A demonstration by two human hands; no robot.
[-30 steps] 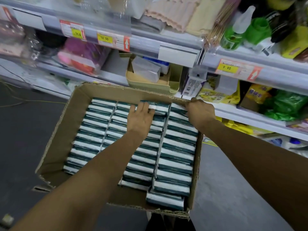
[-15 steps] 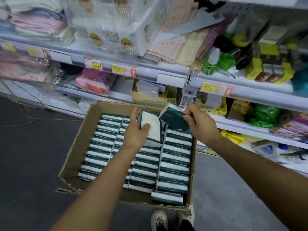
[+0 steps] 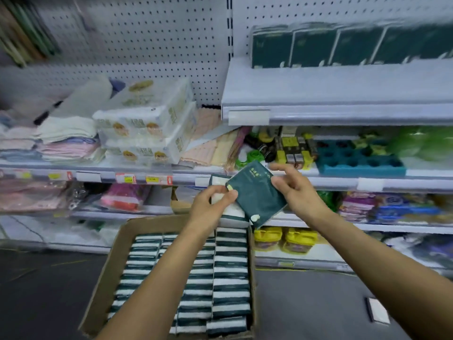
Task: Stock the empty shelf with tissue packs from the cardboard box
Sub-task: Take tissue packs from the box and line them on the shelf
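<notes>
Left hand: the left hand (image 3: 212, 204) pinches the near corner of a green pack (image 3: 255, 192) with its thumb, and its fingers curl round a second pack (image 3: 224, 202) tucked behind; this looks like a way to carry two at once.
Right hand: the right hand (image 3: 295, 190) has its grip closed lightly on the green pack's far edge, fingers on top, steadying it flat-face up.
Packs held: both are above the box's (image 3: 115, 256) far end, level with the middle shelves, touching each other.
Box: it stands on the floor below the arms, filled with packs on edge in tight rows so many fit.
Target shelf: the upper right shelf (image 3: 338, 94) has a row of green packs (image 3: 343, 47) standing at the back; its front is bare, likely where these go.
Next move, as a guess: lift both packs up and right.
</notes>
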